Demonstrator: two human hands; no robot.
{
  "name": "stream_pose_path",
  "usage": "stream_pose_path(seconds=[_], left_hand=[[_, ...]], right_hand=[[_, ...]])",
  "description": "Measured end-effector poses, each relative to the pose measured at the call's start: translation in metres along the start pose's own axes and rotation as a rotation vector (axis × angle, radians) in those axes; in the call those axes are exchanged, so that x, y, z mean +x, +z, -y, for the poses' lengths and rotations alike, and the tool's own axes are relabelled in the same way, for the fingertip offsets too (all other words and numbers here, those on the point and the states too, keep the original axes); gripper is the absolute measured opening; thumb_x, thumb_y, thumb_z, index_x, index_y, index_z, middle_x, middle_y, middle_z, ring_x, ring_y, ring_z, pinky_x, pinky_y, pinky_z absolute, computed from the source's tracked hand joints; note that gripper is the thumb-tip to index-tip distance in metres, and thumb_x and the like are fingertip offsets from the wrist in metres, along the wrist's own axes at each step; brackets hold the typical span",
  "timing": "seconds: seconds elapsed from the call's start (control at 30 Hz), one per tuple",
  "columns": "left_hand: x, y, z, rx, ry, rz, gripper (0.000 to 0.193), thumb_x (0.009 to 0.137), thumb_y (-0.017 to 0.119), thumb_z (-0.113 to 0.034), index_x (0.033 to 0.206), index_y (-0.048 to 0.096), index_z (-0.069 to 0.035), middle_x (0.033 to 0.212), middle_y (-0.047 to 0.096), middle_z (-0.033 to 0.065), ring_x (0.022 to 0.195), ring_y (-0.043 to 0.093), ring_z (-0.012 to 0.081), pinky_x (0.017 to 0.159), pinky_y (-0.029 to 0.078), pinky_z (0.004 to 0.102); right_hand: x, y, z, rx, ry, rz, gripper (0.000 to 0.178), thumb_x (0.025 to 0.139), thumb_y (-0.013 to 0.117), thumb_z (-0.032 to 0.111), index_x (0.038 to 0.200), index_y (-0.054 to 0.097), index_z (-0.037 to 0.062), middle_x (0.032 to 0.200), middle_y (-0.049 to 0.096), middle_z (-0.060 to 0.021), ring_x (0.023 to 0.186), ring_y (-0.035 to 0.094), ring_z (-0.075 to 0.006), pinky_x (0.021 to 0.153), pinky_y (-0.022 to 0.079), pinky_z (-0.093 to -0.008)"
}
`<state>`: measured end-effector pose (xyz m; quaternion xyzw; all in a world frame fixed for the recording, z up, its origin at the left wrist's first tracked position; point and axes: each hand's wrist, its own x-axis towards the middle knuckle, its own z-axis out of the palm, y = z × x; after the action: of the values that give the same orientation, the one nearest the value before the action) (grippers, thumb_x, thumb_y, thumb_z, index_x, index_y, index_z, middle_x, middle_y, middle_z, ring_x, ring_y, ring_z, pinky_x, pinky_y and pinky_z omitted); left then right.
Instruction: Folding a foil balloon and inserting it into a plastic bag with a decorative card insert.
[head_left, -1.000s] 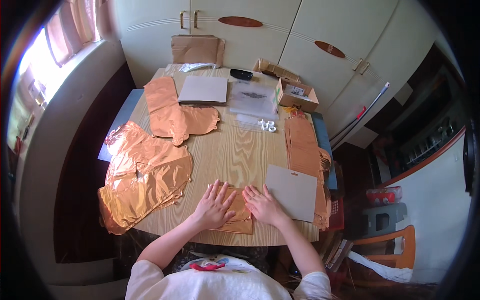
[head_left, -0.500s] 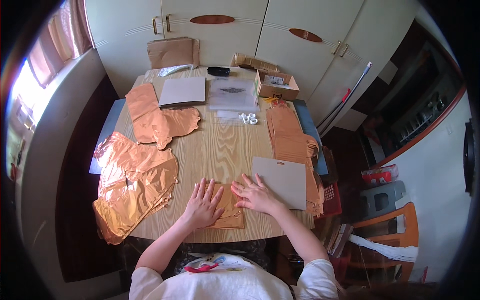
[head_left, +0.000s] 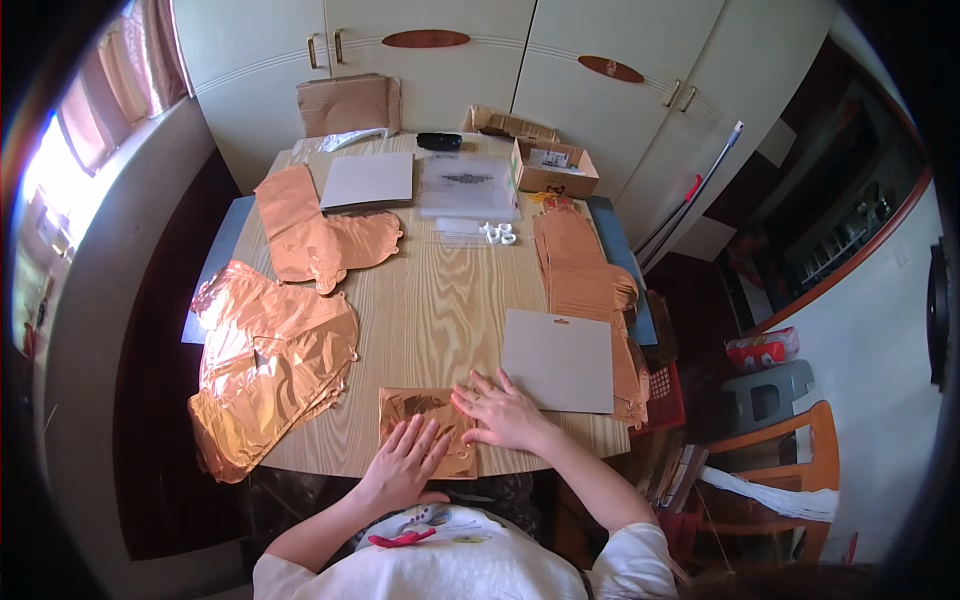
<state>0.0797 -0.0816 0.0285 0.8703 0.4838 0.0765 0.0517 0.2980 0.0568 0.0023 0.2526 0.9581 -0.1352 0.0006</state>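
Tall cream cupboard point(head_left: 430, 85) back there; over here, orange-brown wooden chair point(head_left: 827, 440) near grey plastic stool point(head_left: 796, 379), red-and-white package point(head_left: 763, 348) beside that stool.

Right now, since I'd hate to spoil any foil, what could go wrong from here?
The folded copper foil, under the left hand and right hand, lies at the table's near edge; it might slip off. The right hand, close to the grey card, could nudge it. The foil pile reaches the left edge, so a bump might slide it down.
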Motion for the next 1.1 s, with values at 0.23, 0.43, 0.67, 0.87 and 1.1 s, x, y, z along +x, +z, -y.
stream_pose_path(seconds=[0.23, 0.43, 0.67, 0.87, 1.1], left_hand=[[-0.033, 0.015, 0.009, -0.138, -0.014, -0.053, 0.046, 0.092, 0.055, -0.02, 0.137, 0.05, -0.008, 0.135, 0.054, 0.0196, 0.129, 0.05, 0.0347, 0.11, 0.037, 0.0445], [-0.044, -0.043, 0.02, -0.978, -0.496, 0.333, 0.028, 0.098, 0.051, -0.011, 0.124, 0.054, 0.001, 0.116, 0.061, 0.0116, 0.1, 0.062, 0.0241, 0.087, 0.049, 0.0313], [-0.051, -0.015, 0.022, -1.916, -0.618, -0.05, 0.019, 0.101, 0.051, -0.012, 0.115, 0.061, -0.003, 0.099, 0.062, -0.0017, 0.088, 0.058, 0.0078, 0.076, 0.049, 0.025], [-0.056, -0.006, 0.029, -1.757, -0.488, 0.084, 0.02, 0.101, 0.052, -0.011, 0.115, 0.061, -0.001, 0.096, 0.063, -0.0023, 0.082, 0.054, 0.0062, 0.076, 0.047, 0.0219], [-0.055, -0.016, 0.027, -1.397, -0.359, 0.029, 0.022, 0.101, 0.051, -0.008, 0.116, 0.06, 0.005, 0.104, 0.064, 0.0019, 0.095, 0.055, 0.009, 0.086, 0.048, 0.0267]], right_hand=[[-0.018, 0.009, 0.0, 0.416, -0.073, -0.169, 0.053, 0.094, 0.058, 0.032, 0.141, 0.049, 0.0101, 0.139, 0.055, -0.0078, 0.142, 0.035, -0.0303, 0.116, 0.018, -0.059], [-0.021, -0.03, 0.013, 0.629, -0.199, -0.302, 0.046, 0.083, 0.074, 0.019, 0.127, 0.062, 0.0097, 0.129, 0.062, -0.0088, 0.127, 0.053, -0.0278, 0.108, 0.039, -0.0449], [-0.025, -0.057, 0.041, 1.061, 0.089, -0.234, 0.023, 0.089, 0.071, 0.018, 0.103, 0.069, 0.0002, 0.083, 0.073, -0.0092, 0.074, 0.066, -0.0098, 0.068, 0.052, -0.0268], [-0.024, -0.066, 0.026, 1.481, 0.082, 0.117, 0.027, 0.094, 0.067, 0.02, 0.109, 0.07, -0.0016, 0.093, 0.072, -0.0043, 0.083, 0.064, -0.0093, 0.075, 0.052, -0.0266], [-0.009, -0.113, 0.036, 0.934, 0.153, 0.22, 0.021, 0.089, 0.07, 0.021, 0.099, 0.075, 0.0025, 0.081, 0.073, -0.0056, 0.073, 0.065, -0.0084, 0.069, 0.051, -0.0248]])
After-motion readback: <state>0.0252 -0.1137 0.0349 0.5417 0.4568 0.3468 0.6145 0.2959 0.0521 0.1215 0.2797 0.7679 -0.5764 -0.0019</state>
